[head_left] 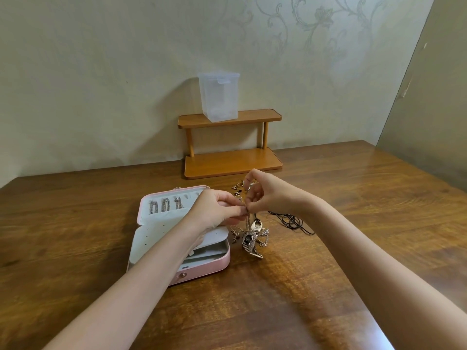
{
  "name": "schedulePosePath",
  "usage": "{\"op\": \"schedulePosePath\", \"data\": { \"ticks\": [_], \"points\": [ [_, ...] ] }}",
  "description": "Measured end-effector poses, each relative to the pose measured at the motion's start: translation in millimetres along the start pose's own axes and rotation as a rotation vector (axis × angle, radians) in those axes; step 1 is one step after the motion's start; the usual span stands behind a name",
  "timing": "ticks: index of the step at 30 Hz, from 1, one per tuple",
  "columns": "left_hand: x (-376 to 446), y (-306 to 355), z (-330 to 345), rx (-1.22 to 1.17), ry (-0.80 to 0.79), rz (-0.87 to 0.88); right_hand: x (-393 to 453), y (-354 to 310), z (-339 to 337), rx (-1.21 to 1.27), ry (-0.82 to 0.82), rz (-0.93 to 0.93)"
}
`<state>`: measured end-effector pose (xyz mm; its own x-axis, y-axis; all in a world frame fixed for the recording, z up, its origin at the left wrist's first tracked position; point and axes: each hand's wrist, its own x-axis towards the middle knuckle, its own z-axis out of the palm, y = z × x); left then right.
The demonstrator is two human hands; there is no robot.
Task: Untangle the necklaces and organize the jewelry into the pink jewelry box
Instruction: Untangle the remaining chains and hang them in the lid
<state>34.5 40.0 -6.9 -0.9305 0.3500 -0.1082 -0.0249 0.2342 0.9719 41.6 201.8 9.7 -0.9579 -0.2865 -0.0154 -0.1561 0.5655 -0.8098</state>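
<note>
You are pinching one fine chain (247, 218) with the curled fingers of both your left hand (222, 208) and right hand (262, 195), lifting a tangle of pendants (252, 239) above the surface (328, 223) near its middle. One pink jewelry box (202, 269) is lying open beside it, three chains (165, 205) hanging in its lid. One black cord (293, 221) is trailing right; small earrings (237, 189) are lying behind your hands, before one wooden shelf (232, 161) carrying one clear container (219, 97) at the far edge.

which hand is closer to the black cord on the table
Right. The right hand hangs just left of the black cord; the left hand sits farther left, over the pink jewelry box.
</note>
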Motion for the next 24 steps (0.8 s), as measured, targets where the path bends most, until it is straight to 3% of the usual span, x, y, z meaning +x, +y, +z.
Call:
{"op": "schedulePosePath", "data": {
  "ticks": [4,6,9,12,17,24],
  "points": [
    [1,-2,3,0.353,0.066,0.097,1,1,3,-0.088,-0.021,-0.004],
    [2,-1,4,0.4,0.074,0.092,2,-1,5,-0.182,-0.032,-0.033],
    [5,1,3,0.29,0.041,-0.017,3,-6,5,-0.252,-0.02,-0.086],
    [5,2,-1,0.163,0.004,-0.092,2,-5,1,-0.112,-0.031,-0.084],
    [4,0,-4,0.091,-0.013,-0.114,0,6,-2,0.113,-0.067,0.011],
    [7,0,-3,0.107,-0.042,-0.081,-2,7,-3,0.131,-0.059,-0.023]
  ]
}}
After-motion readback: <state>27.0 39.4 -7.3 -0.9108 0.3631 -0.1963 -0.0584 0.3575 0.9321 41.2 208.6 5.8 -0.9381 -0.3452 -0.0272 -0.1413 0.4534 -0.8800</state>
